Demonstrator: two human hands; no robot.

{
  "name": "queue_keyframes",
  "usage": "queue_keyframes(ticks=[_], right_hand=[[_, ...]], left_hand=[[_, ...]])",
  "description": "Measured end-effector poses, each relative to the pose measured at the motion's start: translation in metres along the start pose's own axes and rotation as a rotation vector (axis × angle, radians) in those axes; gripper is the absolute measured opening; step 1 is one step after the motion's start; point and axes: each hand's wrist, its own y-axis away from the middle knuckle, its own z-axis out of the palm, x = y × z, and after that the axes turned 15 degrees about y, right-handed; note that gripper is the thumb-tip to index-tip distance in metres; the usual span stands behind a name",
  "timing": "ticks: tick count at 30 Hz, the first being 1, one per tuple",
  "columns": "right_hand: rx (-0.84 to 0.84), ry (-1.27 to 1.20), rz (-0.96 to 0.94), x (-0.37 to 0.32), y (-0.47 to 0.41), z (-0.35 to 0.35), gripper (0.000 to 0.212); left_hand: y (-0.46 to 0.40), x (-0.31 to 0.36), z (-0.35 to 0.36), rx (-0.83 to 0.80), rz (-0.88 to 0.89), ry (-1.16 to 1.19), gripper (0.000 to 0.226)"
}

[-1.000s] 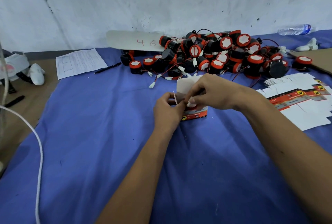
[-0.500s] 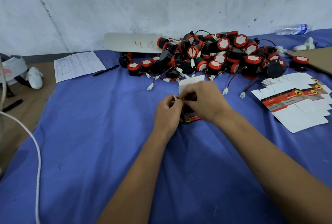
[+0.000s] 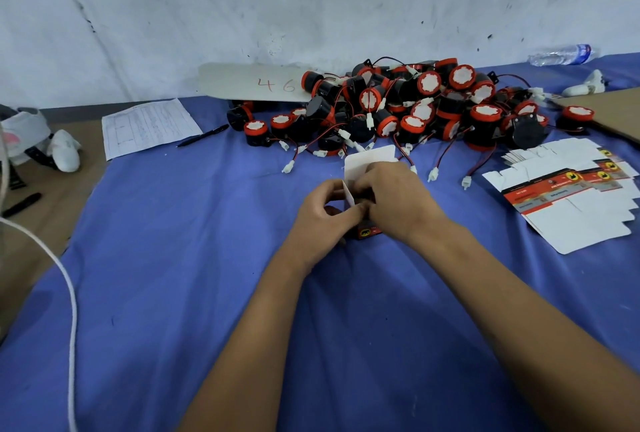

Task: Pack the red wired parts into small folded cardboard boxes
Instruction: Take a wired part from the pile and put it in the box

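Open blue counter (image 3: 173, 275) is lying bare toward the near edge. The small box (image 3: 369, 168) is sitting mid-counter, just before the pile of red wired parts (image 3: 415, 109). The left hand (image 3: 325, 213) is pinching a side flap; the right hand (image 3: 398, 199) is curling over the top, apparently gripping it. Flat box blanks (image 3: 568, 196) are lying to the right.
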Motion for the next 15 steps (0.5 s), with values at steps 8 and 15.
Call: queue_keyframes(ticks=[8,15], right_hand=[[-0.098,0.280,-0.069,-0.006,0.003,-0.004,0.014],[-0.073,-0.044,-0.096,0.004,0.001,-0.018,0.030]], left_hand=[[0.001,0.001,-0.008,-0.099,0.025,0.083,0.054],[-0.001,-0.004,-0.008,-0.059,0.086,-0.057,0.064]])
